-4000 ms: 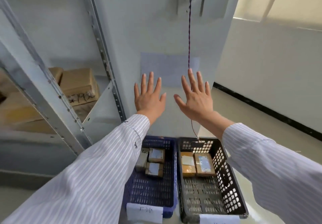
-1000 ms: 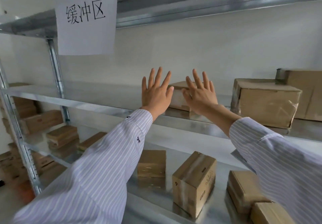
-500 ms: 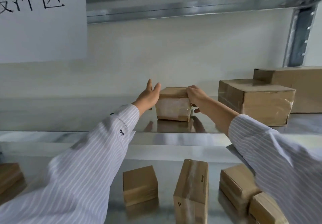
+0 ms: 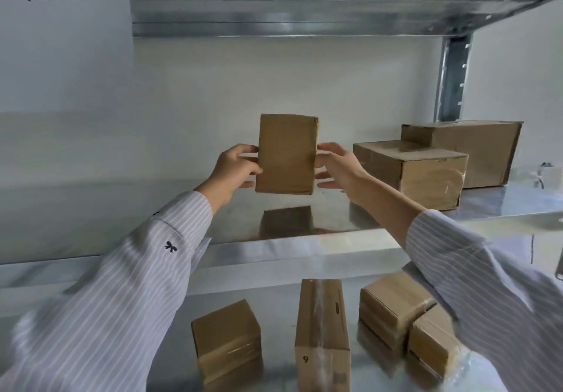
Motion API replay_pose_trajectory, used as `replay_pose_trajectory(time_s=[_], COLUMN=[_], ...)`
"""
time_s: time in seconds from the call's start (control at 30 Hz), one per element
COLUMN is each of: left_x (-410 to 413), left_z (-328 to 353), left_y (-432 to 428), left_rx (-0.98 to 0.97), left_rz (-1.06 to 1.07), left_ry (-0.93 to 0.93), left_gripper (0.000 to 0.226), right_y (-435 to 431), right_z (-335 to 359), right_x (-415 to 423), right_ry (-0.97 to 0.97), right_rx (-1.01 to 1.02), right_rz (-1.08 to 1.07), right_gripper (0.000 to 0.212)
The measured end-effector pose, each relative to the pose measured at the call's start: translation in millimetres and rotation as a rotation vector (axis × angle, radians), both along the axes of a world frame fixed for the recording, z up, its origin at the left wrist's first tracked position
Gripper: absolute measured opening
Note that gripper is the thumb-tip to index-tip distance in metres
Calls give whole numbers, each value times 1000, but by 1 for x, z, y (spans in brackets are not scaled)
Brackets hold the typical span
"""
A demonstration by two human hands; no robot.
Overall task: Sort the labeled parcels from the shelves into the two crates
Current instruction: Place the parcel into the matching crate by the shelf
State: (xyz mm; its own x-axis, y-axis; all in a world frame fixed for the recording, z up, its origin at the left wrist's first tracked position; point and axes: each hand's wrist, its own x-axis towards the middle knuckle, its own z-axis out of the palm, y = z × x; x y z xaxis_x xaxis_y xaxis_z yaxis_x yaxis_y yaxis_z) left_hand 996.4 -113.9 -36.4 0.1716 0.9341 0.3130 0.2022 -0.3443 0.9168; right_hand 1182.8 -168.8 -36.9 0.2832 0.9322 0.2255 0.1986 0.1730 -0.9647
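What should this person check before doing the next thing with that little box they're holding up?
1. Box held on both sides, by left hand and right hand: ok.
2. Box raised off the shelf: ok, a gap shows beneath it.
3. Apart from the bigger box on the right: ok.
4. Label readable: cannot tell, the face shown is plain.
5. Crates in sight: not ok, out of view.
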Motion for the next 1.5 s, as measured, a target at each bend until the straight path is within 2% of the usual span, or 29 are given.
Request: replay_pose_trajectory(time_s=[0.17,0.3,0.57,0.67,0.73,0.8,0.93,1.0,1.1,1.2,1.3,1.4,1.5], left_x=[-1,0,5,6,7,9,13,14,13,11,7,5,6], left_z=[-14,-14,-6,-3,-2,-3,-6,-8,-14,-20,-25,-29,-33], left_y=[-13,-21,-40,-41,-44,-44,-51,-53,-55,-61,-67,-73,-79], left_rx=[-37,-75,-150,-130,-127,-106,-24,22,79,99,114,128,143], left_rz=[75,80,99,109,74,44,3,-51,-109,-132,-140,-138,-145], left_ry=[-15,-74,72,99,88,45,-101,-121,-114,-122,-144,-173,-188], left_gripper=[25,12,60,64,62,63,58,71,76,65,60,56,54], right_y=[-12,-19,-27,-28,-31,-31,-33,-39,-52,-64,-70,-73,-74], right_z=[0,5,11,11,10,9,6,2,-4,-6,-9,-14,-19], right_x=[-3,2,5,6,7,10,11,9,4,1,3,1,-2], right_ry=[193,204,72,51,77,91,89,72,-58,-182,-223,-203,-198], right_rx=[-22,-94,-190,-206,-209,-177,-46,25,105,161,172,218,276], right_rz=[57,35,74,99,132,183,203,192,164,162,174,159,40], right_gripper=[17,44,53,46,31,20,70,78,75,79,84,75,59])
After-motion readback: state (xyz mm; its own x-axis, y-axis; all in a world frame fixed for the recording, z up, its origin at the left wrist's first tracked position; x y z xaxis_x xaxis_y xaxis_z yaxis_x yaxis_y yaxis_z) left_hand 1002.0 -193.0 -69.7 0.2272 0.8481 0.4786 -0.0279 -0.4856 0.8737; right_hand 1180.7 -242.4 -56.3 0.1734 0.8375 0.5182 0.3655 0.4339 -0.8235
